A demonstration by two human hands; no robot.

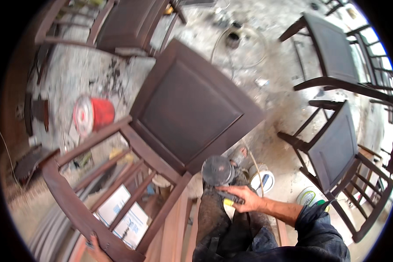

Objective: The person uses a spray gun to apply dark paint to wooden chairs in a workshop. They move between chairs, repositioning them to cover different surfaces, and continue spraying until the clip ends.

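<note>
A dark brown wooden chair [185,107] stands in front of me, seen from above, its slatted back [118,192] toward my lower left. My left hand [97,249] grips the chair's top rail at the bottom edge of the picture; only its fingers show. My right hand [242,197] rests on my stained trouser leg and holds a small dark flat object [229,196] with a bit of yellow beside it. A round grey lidded tin [217,170] sits just above that hand, near my knee.
Two more dark chairs [336,148] stand at the right, another [126,22] at the top left. A red bucket [96,114] lies on the dusty concrete floor. White paint pots [264,180] sit by my right leg. A hose loop [240,43] lies further off.
</note>
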